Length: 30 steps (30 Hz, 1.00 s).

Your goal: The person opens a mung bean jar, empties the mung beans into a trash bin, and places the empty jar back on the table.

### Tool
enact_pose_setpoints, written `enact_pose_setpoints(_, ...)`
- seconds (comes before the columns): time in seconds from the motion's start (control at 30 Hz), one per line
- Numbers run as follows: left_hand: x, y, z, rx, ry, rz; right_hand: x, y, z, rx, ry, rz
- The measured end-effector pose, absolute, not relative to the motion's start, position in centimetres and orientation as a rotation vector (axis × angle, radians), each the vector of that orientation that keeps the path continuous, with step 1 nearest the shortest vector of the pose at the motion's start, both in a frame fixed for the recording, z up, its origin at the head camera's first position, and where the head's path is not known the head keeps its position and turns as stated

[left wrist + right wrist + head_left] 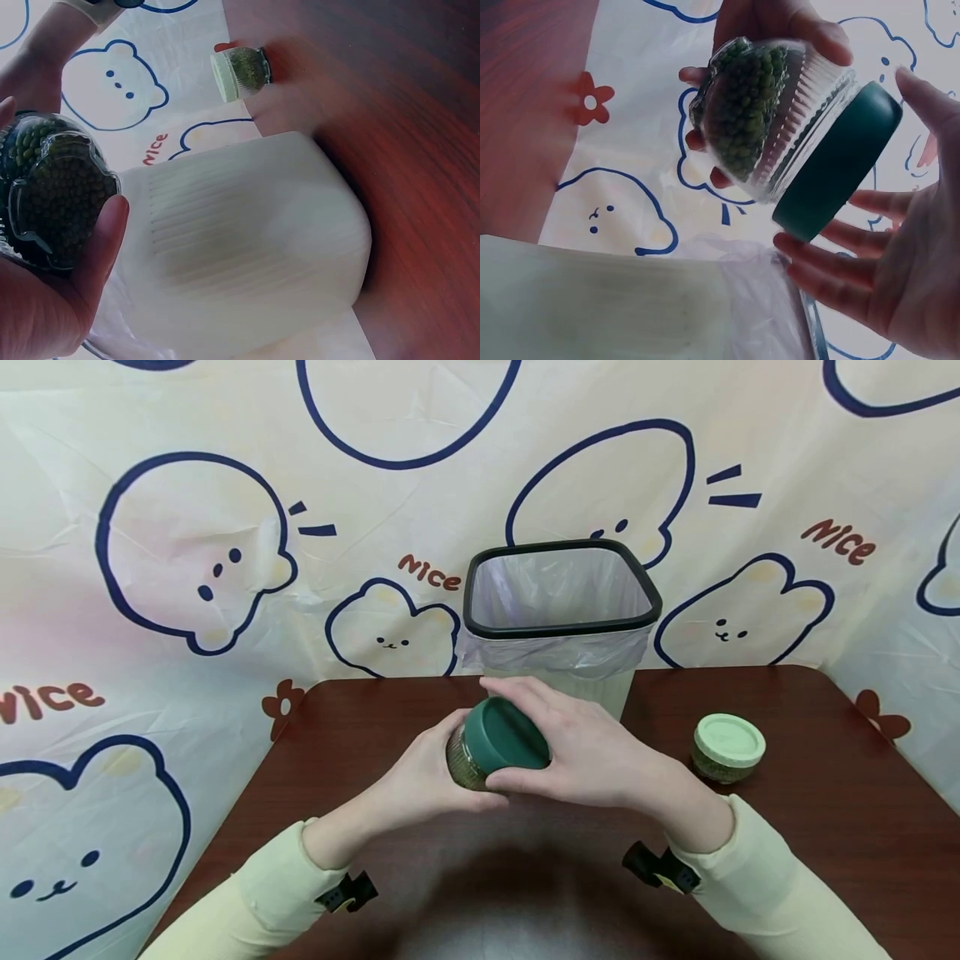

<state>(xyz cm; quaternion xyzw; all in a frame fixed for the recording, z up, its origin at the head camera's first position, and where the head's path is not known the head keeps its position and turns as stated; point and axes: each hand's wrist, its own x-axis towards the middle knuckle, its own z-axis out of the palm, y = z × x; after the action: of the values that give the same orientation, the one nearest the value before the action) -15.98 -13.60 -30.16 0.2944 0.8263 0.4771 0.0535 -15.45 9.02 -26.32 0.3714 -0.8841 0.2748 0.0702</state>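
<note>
Curled around the glass jar (462, 762), the person's left hand (427, 777) holds it tilted above the table (825, 793), in front of the bin (562, 632). The right hand (577, 747) spans the dark green lid (504, 735) between thumb and fingers. That lean looks risky to me: a loosened lid could let the green beans (742, 112) spill, and smooth glass might slip from a lax hold.
</note>
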Motion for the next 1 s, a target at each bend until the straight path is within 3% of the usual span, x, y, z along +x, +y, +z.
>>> enact_pose_setpoints(0.47, -15.8, -13.5, -30.0, 0.871, 2.525, 1.447, -15.0, 7.7, -25.8, 0.875, -2.746, 0.571)
enact_pose_setpoints(1.0, -15.7, -13.7, -30.0, 0.880, 2.533, 1.424, -15.1, 8.3, -25.8, 1.020, -2.772, 0.646)
